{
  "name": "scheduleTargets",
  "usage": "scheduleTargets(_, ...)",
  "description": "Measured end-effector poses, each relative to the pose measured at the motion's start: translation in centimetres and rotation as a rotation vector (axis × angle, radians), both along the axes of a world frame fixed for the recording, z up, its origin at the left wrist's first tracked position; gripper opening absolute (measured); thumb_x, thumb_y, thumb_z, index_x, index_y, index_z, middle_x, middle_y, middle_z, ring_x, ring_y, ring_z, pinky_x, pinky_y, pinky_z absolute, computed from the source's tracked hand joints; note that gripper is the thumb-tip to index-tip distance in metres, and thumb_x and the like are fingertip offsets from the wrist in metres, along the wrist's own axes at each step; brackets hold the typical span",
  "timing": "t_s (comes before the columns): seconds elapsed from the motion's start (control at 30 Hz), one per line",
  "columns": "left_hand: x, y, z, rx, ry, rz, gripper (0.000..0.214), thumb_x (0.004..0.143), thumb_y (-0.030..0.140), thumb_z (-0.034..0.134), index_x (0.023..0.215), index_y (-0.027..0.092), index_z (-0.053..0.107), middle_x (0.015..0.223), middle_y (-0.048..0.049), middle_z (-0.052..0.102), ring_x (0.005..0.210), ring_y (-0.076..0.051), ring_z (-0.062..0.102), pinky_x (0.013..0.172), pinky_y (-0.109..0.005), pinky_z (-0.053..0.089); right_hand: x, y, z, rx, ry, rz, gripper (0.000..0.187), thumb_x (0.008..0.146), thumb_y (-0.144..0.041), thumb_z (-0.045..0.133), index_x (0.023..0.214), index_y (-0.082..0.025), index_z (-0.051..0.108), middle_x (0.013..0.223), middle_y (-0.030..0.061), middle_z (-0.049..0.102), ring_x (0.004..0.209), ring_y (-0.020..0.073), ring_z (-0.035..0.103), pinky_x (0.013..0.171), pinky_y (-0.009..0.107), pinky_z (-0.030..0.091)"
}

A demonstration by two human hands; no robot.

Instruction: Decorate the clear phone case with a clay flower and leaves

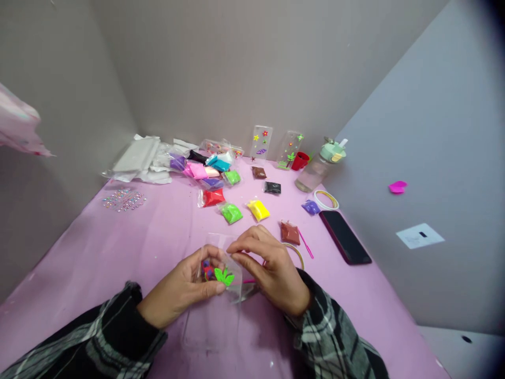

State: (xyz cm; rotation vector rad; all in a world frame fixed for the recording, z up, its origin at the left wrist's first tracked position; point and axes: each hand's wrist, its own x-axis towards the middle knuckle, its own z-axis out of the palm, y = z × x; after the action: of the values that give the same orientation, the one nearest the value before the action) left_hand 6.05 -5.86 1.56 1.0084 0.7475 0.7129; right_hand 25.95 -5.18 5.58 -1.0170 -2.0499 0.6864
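Observation:
My left hand point(201, 276) holds a clear phone case point(235, 287), its thumb resting on the front. Bright green clay leaves point(224, 277) sit on the case, with a small red and blue clay piece point(207, 270) beside them. At the upper part of the case, my right hand point(270, 260) has its thumb and forefinger pinched together; whatever is between them is too small to make out. Partly behind the right hand lie a pink stick point(249, 281) and a roll of tape point(296, 251).
Clay packets, including a yellow one point(259, 210) and a brown one point(290, 232), lie ahead. A phone point(345, 237) and a water bottle point(315, 171) are right. Two decorated clear cases, one with a yellow flower point(262, 141), lean on the wall. Gem stickers point(124, 200) lie left.

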Motion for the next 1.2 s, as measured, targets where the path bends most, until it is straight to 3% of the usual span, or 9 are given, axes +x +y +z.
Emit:
scheduleTargets(0.13, 0.0, 0.1, 0.2, 0.011, 0.012, 0.017, 0.031, 0.074, 0.028, 0.077, 0.097, 0.022, 0.057, 0.090, 0.0037, 0.049, 0.082, -0.013, 0.047, 0.075, -0.026, 0.037, 0.1, 0.1, 0.0, 0.003, 0.051, -0.043, 0.013, 0.092, -0.018, 0.063, 0.104, -0.020, 0.067, 0.096, 0.0038, 0.061, 0.096, 0.0169, 0.056, 0.086, 0.031, 0.045)
scheduleTargets(0.3, 0.1, 0.1, 0.1, 0.003, -0.002, 0.021, 0.032, 0.074, 0.028, 0.077, 0.099, 0.023, 0.057, 0.093, 0.0027, 0.052, 0.087, -0.014, 0.050, 0.077, -0.026, 0.038, 0.0, 0.2, 0.0, 0.038, 0.047, -0.002, 0.039, 0.085, -0.023, 0.073, 0.121, -0.020, 0.059, 0.123, 0.0090, 0.056, 0.120, 0.0209, 0.050, 0.103, 0.036, 0.041)
scheduleTargets(0.53, 0.0, -0.2, 0.1, 0.005, -0.014, 0.023, 0.029, 0.075, 0.028, 0.078, 0.097, 0.023, 0.060, 0.092, 0.0027, 0.053, 0.087, -0.014, 0.051, 0.077, -0.025, 0.040, -0.2, 0.0, -0.4, 0.023, 0.009, -0.003, 0.042, 0.084, -0.023, 0.073, 0.123, -0.020, 0.058, 0.124, 0.0093, 0.055, 0.121, 0.0205, 0.050, 0.104, 0.035, 0.041)
scheduleTargets(0.63, -0.1, -0.1, 0.3, -0.007, -0.005, 0.044, 0.027, 0.076, 0.028, 0.077, 0.098, 0.024, 0.062, 0.090, 0.0035, 0.055, 0.083, -0.012, 0.052, 0.074, -0.022, 0.041, -0.1, 0.0, -0.1, -0.056, 0.084, -0.015, 0.036, 0.088, -0.025, 0.070, 0.122, -0.021, 0.059, 0.122, 0.0083, 0.058, 0.119, 0.0202, 0.052, 0.102, 0.035, 0.043)
scheduleTargets(0.73, -0.3, 0.0, 0.7, -0.087, -0.034, 0.107, 0.024, 0.076, 0.026, 0.078, 0.095, 0.023, 0.064, 0.087, 0.0043, 0.056, 0.077, -0.009, 0.053, 0.071, -0.019, 0.043, -0.1, 0.3, 0.0, -0.189, 0.205, -0.120, 0.022, 0.095, -0.028, 0.059, 0.116, -0.022, 0.062, 0.116, 0.0066, 0.063, 0.109, 0.0185, 0.057, 0.092, 0.032, 0.046)
scheduleTargets(0.83, -0.5, 0.2, 0.9, -0.223, -0.152, 0.171, 0.024, 0.075, 0.021, 0.078, 0.096, 0.022, 0.065, 0.086, 0.0028, 0.062, 0.080, -0.010, 0.060, 0.082, -0.022, 0.049, -0.2, 0.6, -0.6, -0.362, 0.381, -0.206, 0.020, 0.097, -0.032, 0.053, 0.109, -0.020, 0.063, 0.104, 0.0057, 0.065, 0.091, 0.0159, 0.061, 0.077, 0.028, 0.049)
scheduleTargets(0.97, -0.4, 0.5, 1.0, -0.392, -0.298, 0.316, 0.025, 0.070, 0.010, 0.078, 0.091, 0.018, 0.068, 0.093, -0.0019, 0.070, 0.096, -0.018, 0.067, 0.099, -0.034, 0.051, -1.0, 0.8, -2.1, -0.553, 0.440, -0.133, 0.014, 0.090, -0.029, 0.060, 0.091, -0.017, 0.064, 0.080, 0.0008, 0.061, 0.070, 0.0118, 0.054, 0.064, 0.024, 0.043)
scheduleTargets(1.1, -0.3, 0.5, 1.4, -0.469, -0.342, 0.490, 0.023, 0.072, 0.003, 0.072, 0.089, 0.017, 0.069, 0.096, -0.0030, 0.073, 0.101, -0.021, 0.069, 0.096, -0.034, 0.054, -2.4, 0.3, -3.2, -0.653, 0.412, -0.035, 0.011, 0.083, -0.026, 0.066, 0.082, -0.015, 0.065, 0.075, -0.0011, 0.057, 0.068, 0.0109, 0.049, 0.064, 0.024, 0.039)
scheduleTargets(1.2, -0.1, 0.2, 1.6, -0.464, -0.370, 0.530, 0.024, 0.071, 0.003, 0.072, 0.091, 0.016, 0.069, 0.095, -0.0041, 0.074, 0.095, -0.021, 0.071, 0.086, -0.031, 0.058, -3.6, -0.3, -3.7, -0.662, 0.432, -0.003, 0.015, 0.081, -0.028, 0.071, 0.088, -0.017, 0.064, 0.077, -0.0024, 0.056, 0.069, 0.0111, 0.049, 0.064, 0.023, 0.040)
